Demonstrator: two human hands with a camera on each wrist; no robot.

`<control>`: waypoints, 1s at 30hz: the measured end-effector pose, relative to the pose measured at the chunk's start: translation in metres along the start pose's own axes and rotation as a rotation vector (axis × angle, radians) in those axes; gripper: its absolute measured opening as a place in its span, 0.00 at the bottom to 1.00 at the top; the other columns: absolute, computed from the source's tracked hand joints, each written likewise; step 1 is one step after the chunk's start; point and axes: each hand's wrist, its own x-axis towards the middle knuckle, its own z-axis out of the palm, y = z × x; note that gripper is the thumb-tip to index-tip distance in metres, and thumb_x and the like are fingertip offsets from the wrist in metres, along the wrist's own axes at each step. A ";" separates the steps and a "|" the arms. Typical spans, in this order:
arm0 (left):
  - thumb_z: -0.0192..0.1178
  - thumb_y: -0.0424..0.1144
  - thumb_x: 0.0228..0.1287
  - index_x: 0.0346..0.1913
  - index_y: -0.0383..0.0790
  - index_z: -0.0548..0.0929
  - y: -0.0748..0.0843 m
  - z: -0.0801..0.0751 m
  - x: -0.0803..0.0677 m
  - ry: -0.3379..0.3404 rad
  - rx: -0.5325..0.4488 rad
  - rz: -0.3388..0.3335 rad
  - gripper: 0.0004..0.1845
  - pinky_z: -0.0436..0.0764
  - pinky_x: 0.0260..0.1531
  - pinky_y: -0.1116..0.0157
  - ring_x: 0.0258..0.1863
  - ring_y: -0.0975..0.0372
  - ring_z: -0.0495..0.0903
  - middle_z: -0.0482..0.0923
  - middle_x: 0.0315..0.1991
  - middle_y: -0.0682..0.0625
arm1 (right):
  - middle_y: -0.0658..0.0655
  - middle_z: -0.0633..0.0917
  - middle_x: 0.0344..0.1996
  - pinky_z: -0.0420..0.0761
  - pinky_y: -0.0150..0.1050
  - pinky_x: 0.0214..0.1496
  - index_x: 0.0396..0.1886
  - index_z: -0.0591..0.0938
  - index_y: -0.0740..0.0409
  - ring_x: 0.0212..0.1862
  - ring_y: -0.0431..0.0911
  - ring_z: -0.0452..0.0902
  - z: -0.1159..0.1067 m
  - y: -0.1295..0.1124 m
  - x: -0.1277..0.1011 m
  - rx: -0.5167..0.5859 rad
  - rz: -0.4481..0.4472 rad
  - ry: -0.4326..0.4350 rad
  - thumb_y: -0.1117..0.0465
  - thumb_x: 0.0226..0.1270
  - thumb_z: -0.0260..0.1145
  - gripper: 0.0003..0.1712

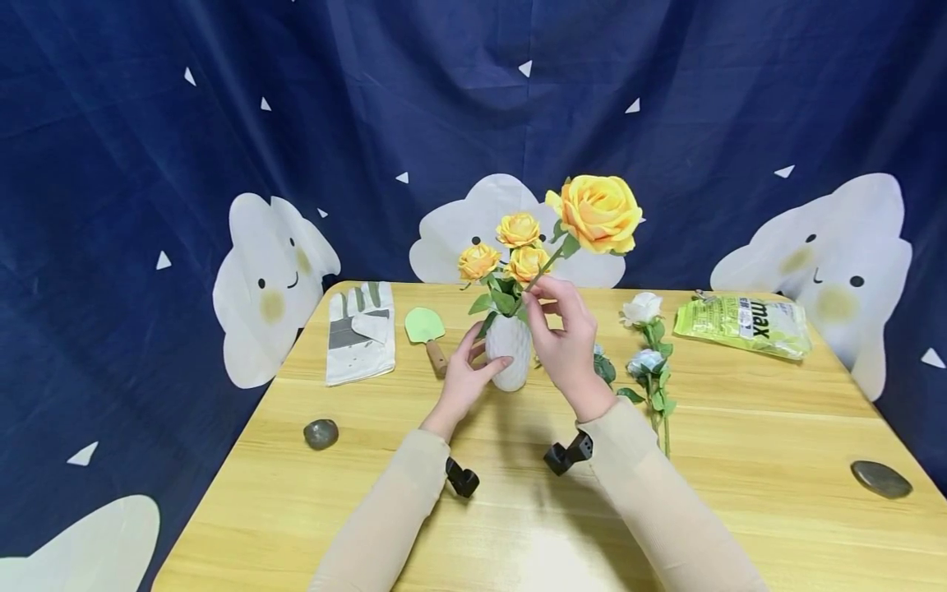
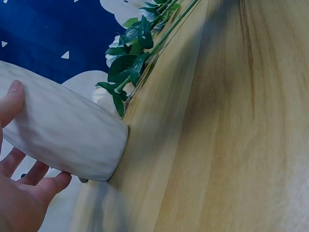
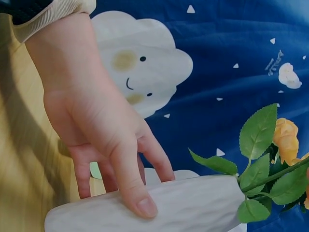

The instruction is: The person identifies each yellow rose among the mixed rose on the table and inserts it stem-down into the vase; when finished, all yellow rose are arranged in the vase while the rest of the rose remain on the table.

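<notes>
Nearest the person, two beige sleeves (image 1: 414, 501) cross the desk (image 1: 740, 493) toward its centre. Dark stones lie near the edges: one (image 1: 321, 433) at left, one (image 1: 880, 479) at right.

At the centre stands a white vase (image 1: 510, 349), upright on the desk. The left hand (image 1: 464, 380) wraps it from the left side; the fingers curl round the body and the thumb lies along the wall, as both wrist views confirm. The right hand (image 1: 565, 337) is raised just beside the vase mouth. Its thumb and fingertips pinch the stem of a large yellow rose (image 1: 598, 212), which leans up and to the right above the hand. Three smaller yellow roses (image 1: 510, 247) with green leaves stand in the vase.

To the right of the vase, a stem of white and pale blue roses (image 1: 647, 345) lies flat on the desk. To the left lie a green trowel (image 1: 425, 329) with a wooden handle and, beyond it, a grey-and-white glove (image 1: 361, 330). Toward the far right corner rests a green bag (image 1: 743, 325).

Behind the desk hangs a dark blue backdrop (image 1: 148, 123) printed with white clouds.
</notes>
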 end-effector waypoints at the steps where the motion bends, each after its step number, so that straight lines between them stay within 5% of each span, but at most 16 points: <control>1: 0.66 0.34 0.56 0.68 0.45 0.64 0.000 0.000 0.000 -0.001 -0.001 0.001 0.36 0.75 0.52 0.55 0.59 0.48 0.67 0.63 0.64 0.45 | 0.60 0.80 0.30 0.80 0.39 0.28 0.39 0.77 0.65 0.32 0.50 0.78 0.000 0.001 0.000 -0.006 -0.001 0.000 0.75 0.59 0.63 0.09; 8: 0.66 0.32 0.56 0.67 0.42 0.64 0.000 0.001 0.000 0.014 -0.007 0.017 0.36 0.75 0.51 0.55 0.59 0.46 0.67 0.63 0.64 0.43 | 0.62 0.81 0.31 0.81 0.40 0.29 0.40 0.76 0.65 0.32 0.52 0.80 0.000 0.011 -0.002 -0.045 0.035 0.002 0.74 0.59 0.63 0.10; 17: 0.67 0.35 0.55 0.67 0.44 0.65 0.001 0.001 -0.001 0.020 0.002 0.001 0.36 0.75 0.51 0.55 0.58 0.48 0.68 0.63 0.64 0.43 | 0.63 0.81 0.31 0.80 0.33 0.30 0.42 0.76 0.65 0.30 0.52 0.80 0.004 0.019 -0.014 -0.020 0.228 0.042 0.75 0.58 0.64 0.13; 25: 0.66 0.36 0.56 0.67 0.45 0.65 -0.001 -0.001 0.000 0.009 0.021 0.002 0.35 0.75 0.51 0.54 0.59 0.48 0.68 0.61 0.66 0.45 | 0.61 0.80 0.29 0.80 0.38 0.29 0.38 0.78 0.66 0.30 0.50 0.77 0.013 0.015 -0.025 -0.124 -0.033 -0.030 0.77 0.57 0.62 0.09; 30: 0.65 0.34 0.58 0.69 0.43 0.62 -0.001 -0.002 -0.002 -0.009 0.006 0.015 0.36 0.74 0.52 0.53 0.60 0.45 0.66 0.57 0.69 0.44 | 0.60 0.77 0.27 0.77 0.39 0.24 0.38 0.78 0.65 0.26 0.50 0.73 0.018 0.013 -0.037 -0.219 -0.088 -0.096 0.75 0.58 0.60 0.08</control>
